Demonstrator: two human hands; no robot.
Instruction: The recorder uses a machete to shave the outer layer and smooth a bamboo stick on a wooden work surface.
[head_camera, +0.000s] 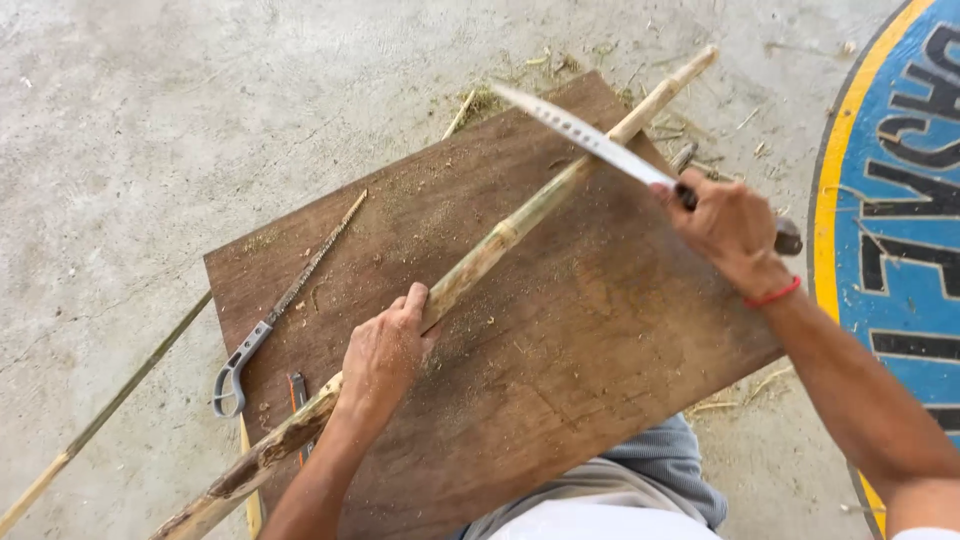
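Holding the long bamboo stick (500, 235) down on the brown board (560, 350), our left hand (385, 360) wraps around its middle. The stick points up and right. Our right hand (730, 225) grips a knife (590, 140) whose blade crosses the stick nearer the far end.

My left hand (385, 355) grips a long bamboo stalk (500, 235) lying diagonally across a brown wooden board (560, 360) on the concrete floor (130, 130). My right hand (730, 225) holds a perforated knife (580, 135), its blade crossing the stalk's upper part. A slim handsaw (290, 295) lies on the board's left edge.
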